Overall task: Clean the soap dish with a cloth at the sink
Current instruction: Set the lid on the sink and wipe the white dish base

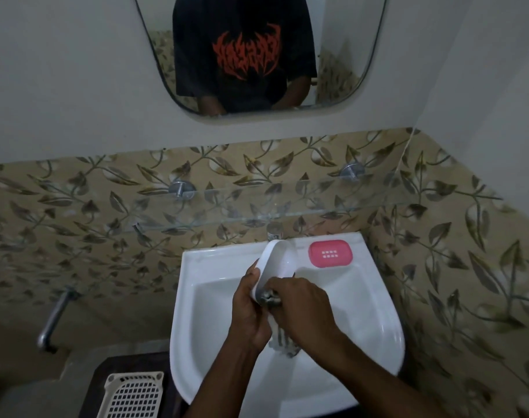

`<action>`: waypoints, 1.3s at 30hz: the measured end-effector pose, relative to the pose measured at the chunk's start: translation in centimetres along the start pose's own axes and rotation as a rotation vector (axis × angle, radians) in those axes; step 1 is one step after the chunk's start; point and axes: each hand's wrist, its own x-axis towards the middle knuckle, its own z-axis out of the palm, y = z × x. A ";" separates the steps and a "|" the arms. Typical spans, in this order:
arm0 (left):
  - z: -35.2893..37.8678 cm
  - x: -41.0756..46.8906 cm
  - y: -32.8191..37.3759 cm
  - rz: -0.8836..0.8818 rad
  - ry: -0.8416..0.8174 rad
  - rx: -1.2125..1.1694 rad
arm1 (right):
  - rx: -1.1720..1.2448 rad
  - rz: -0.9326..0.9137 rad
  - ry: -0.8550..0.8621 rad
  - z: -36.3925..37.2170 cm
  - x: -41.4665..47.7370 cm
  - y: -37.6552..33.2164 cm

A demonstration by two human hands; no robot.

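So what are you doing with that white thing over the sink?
A person is cleaning a soap dish. The left hand holds the white soap dish tray tilted up on end above the white sink. The right hand presses a bunched cloth against the tray's lower end, with the rest of the cloth hanging down into the basin. The pink slotted insert lies apart on the sink's back ledge, beside the tap.
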 end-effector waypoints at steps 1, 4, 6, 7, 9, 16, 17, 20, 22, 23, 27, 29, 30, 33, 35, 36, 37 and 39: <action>-0.1 -0.2 0.0 -0.035 -0.031 -0.009 | 0.154 0.098 -0.052 -0.2 0.0 -0.4; -0.5 -0.5 0.2 -0.055 -0.102 -0.005 | 0.715 0.348 -0.181 -1.4 0.6 -0.2; -0.6 -0.5 0.5 0.034 -0.101 -0.018 | 0.528 0.265 -0.050 -2.0 1.3 0.8; -0.5 -0.6 0.5 0.077 -0.087 -0.029 | 0.297 0.164 0.015 -2.1 1.5 1.4; -0.5 -0.3 0.5 0.110 -0.046 -0.043 | -0.116 -0.066 0.048 -1.8 1.3 1.2; -1.2 -1.0 0.2 -0.059 0.010 -0.005 | 0.393 0.258 -0.146 0.4 0.0 -1.8; -1.0 -1.3 0.2 -0.030 0.033 -0.001 | 0.632 0.377 -0.189 0.3 0.2 -2.1; -0.1 -1.7 -0.2 0.104 0.065 0.087 | 1.128 0.626 -0.191 0.4 0.2 -2.7; 0.6 -2.1 -0.4 0.141 0.033 0.146 | 1.199 0.673 -0.126 0.3 0.2 -2.8; 0.8 -2.4 -0.4 0.140 0.010 0.148 | 1.137 0.637 -0.092 0.0 0.3 -3.0; -0.4 -2.7 0.7 0.026 -0.095 0.028 | 0.428 0.127 0.041 -1.8 1.1 -1.4; -1.5 -1.9 1.3 -0.020 -0.092 -0.010 | -0.087 -0.283 0.068 -2.7 1.6 -0.1; -1.5 -1.6 1.7 -0.047 -0.129 -0.015 | -0.279 -0.438 0.063 -3.0 1.8 0.4; -0.5 -1.5 3.0 -0.109 -0.240 -0.029 | -0.517 -0.574 -0.067 -3.3 2.0 0.8; -0.2 -1.4 3.6 -0.098 -0.248 -0.006 | -0.529 -0.573 -0.130 -3.3 2.0 0.8; -0.2 -1.3 3.7 -0.089 -0.249 0.016 | -0.528 -0.577 -0.147 -3.5 2.0 1.0; -0.2 -1.3 3.6 -0.082 -0.263 0.040 | -0.488 -0.534 -0.151 -4.1 2.1 1.2; -0.4 -1.4 3.2 -0.054 -0.303 0.040 | -0.343 -0.376 -0.124 -5.2 2.0 1.3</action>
